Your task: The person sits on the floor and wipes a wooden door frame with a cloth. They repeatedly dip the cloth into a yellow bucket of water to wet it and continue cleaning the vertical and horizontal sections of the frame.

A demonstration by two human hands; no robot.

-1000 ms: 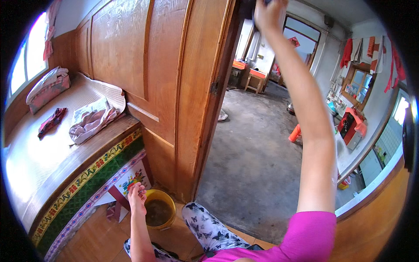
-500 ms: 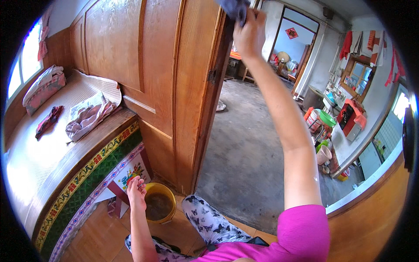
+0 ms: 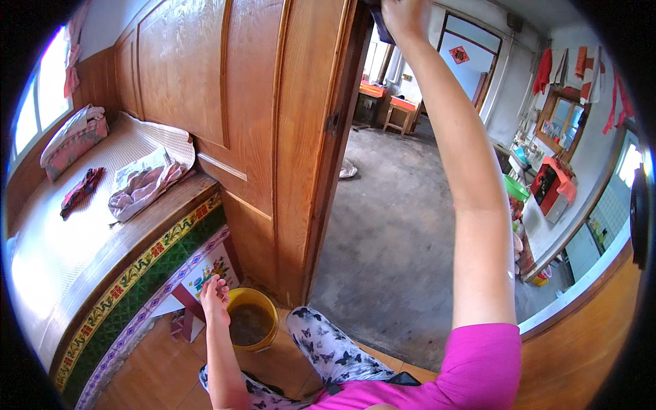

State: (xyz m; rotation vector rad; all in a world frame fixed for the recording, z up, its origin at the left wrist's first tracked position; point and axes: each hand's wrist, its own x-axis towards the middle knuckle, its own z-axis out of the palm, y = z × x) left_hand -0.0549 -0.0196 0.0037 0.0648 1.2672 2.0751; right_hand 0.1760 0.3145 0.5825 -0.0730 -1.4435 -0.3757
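Note:
My right arm stretches up and forward, and my right hand is closed on a dark cloth at the top of the view. The cloth lies by the upper edge of a brown wooden door frame; most of it is hidden by the hand or cut off. My left hand hangs low beside a yellow bucket of murky water, its fingers loosely curled and a little apart, with nothing seen in them. Wood panelling adjoins the frame on its left.
A raised bed platform with a tiled front fills the left, bearing folded bedding and crumpled cloths. Through the doorway are a grey concrete floor, a small stool, and a green basin among household items.
My right hand has moved slightly right and up with the cloth, partly leaving the view. My right forearm has swung right, uncovering the stool beyond. The left hand stays beside the bucket.

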